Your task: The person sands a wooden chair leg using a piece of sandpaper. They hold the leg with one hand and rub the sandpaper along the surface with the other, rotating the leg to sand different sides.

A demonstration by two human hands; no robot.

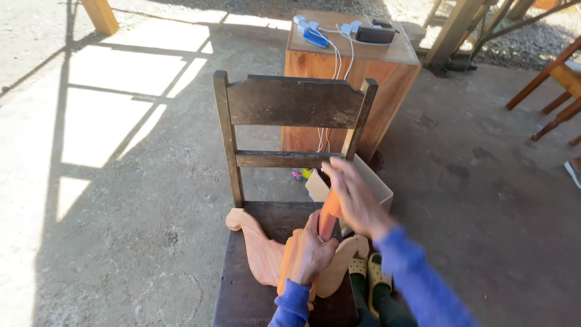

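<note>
My left hand (310, 254) clamps a curved wood piece (260, 251) on the chair (242, 290) seat, while my right hand (354, 197) wraps an orange stick (328, 218) (blurred) just above it.

Dark wooden chair (284, 151), worn finish, two back slats; seat carries pale scroll-cut wooden piece (260, 248) standing on edge across seat front. Concrete floor (133, 230) under chair, part sunlit left of chair. Reddish wooden cabinet (351, 91) on floor behind chair. Open cardboard box (375, 184) on floor just right of chair back.
</note>
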